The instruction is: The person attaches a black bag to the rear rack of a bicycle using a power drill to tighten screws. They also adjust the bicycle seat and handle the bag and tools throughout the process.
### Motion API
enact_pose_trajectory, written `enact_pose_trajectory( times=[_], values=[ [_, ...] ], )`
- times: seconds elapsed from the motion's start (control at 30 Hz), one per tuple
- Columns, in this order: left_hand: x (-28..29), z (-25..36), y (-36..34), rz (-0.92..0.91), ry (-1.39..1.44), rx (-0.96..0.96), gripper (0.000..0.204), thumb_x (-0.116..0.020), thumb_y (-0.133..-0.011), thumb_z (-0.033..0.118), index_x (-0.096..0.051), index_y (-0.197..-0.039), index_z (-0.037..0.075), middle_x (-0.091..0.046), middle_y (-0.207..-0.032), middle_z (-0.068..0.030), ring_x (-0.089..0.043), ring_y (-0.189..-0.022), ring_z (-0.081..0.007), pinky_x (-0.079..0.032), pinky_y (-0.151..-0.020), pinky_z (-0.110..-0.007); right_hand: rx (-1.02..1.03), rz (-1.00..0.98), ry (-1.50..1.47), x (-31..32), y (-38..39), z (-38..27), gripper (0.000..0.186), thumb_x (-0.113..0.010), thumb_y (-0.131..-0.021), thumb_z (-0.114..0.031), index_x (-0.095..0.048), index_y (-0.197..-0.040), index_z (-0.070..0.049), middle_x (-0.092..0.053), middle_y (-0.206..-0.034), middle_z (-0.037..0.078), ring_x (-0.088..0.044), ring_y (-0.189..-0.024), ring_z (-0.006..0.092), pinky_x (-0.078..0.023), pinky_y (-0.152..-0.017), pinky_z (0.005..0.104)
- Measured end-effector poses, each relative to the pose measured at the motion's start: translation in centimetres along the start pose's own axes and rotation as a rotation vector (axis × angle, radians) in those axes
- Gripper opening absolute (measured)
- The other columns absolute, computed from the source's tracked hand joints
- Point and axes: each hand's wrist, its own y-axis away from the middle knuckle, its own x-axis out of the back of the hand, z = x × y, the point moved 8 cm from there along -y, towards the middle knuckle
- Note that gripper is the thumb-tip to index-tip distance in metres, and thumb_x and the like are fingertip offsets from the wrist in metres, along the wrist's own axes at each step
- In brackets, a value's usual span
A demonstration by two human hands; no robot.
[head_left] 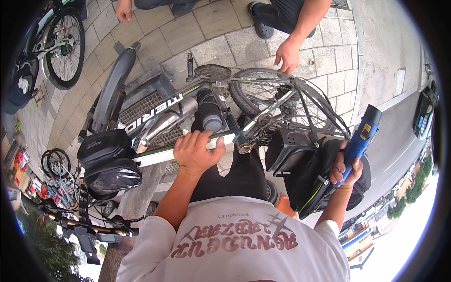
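Note:
A bicycle with a white and black frame [162,153] lies in front of me, its rear wheel [242,92] off to the right. My left hand [196,151] rests over the white top tube, its fingers curled across the far side and the thumb apart. Just beyond those fingers is a black bottle [210,110] held inside the frame. Beside it sits a silver cylinder [170,123]. Out to the right, my right hand [346,170] is wrapped around a blue cylindrical power tool [359,149] with a black nozzle, raised and tilted above the black rear bags [307,181].
Another person's hand [287,55] hangs by the rear wheel; that person's other hand [124,11] is at the top left. Black bags [110,162] sit on the frame's front, near the handlebar [89,225]. A second bicycle wheel [65,49] stands far left. A road [392,141] runs along the right.

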Motion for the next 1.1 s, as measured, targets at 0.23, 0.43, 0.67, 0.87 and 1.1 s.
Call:
enact_pose_trajectory(
  times=[0.23, 0.43, 0.67, 0.87, 1.1],
  values=[
    [-0.25, 0.26, -0.18, -0.023, -0.018, -0.032, 0.024, -0.074, -0.084, 0.039, -0.071, -0.087, 0.015, -0.062, -0.066, 0.0059, -0.062, -0.060, -0.0183, -0.040, -0.056, -0.034, -0.040, -0.078, -0.146, 0.00, -0.06, 0.14, 0.063, -0.068, -0.097, -0.030, -0.031, -0.136, 0.003, -0.051, -0.069, 0.014, -0.050, -0.040, 0.0221, -0.048, -0.037, 0.0386],
    [-0.63, 0.37, -0.04, -0.028, -0.015, -0.035, 0.022, -0.074, -0.087, 0.036, -0.071, -0.087, 0.014, -0.061, -0.066, 0.0057, -0.061, -0.060, -0.0184, -0.038, -0.056, -0.034, -0.051, -0.113, -0.195, 0.27, -0.15, 0.09, 0.062, -0.067, -0.098, -0.029, -0.030, -0.136, 0.003, -0.053, -0.072, 0.016, -0.053, -0.041, 0.0242, -0.048, -0.039, 0.0401],
    [-0.56, 0.12, 0.26, 0.025, -0.034, -0.023, 0.026, -0.075, -0.083, 0.041, -0.071, -0.082, 0.016, -0.054, -0.065, 0.0042, -0.054, -0.056, -0.0183, -0.033, -0.054, -0.034, -0.037, -0.135, -0.188, 0.01, -0.39, 0.01, 0.062, -0.066, -0.099, -0.029, -0.030, -0.137, 0.003, -0.053, -0.071, 0.015, -0.051, -0.040, 0.0217, -0.047, -0.038, 0.0381],
    [-0.45, 0.23, 0.57, 0.058, -0.046, -0.041, 0.025, -0.076, -0.081, 0.041, -0.070, -0.081, 0.017, -0.055, -0.065, 0.0043, -0.055, -0.057, -0.0182, -0.034, -0.055, -0.034, -0.025, -0.159, -0.170, -0.30, -0.64, -0.05, 0.061, -0.066, -0.099, -0.030, -0.032, -0.137, 0.004, -0.051, -0.069, 0.013, -0.049, -0.040, 0.0194, -0.046, -0.037, 0.0362],
    [0.10, 0.54, 0.46, 0.080, -0.066, -0.037, 0.020, -0.076, -0.082, 0.036, -0.070, -0.080, 0.017, -0.059, -0.066, 0.0068, -0.060, -0.060, -0.0177, -0.039, -0.057, -0.035, -0.025, -0.170, -0.156, 0.05, -0.57, 0.08, 0.065, -0.067, -0.098, -0.034, -0.035, -0.137, 0.007, -0.051, -0.069, 0.011, -0.048, -0.040, 0.0179, -0.045, -0.036, 0.0348]
  ],
)
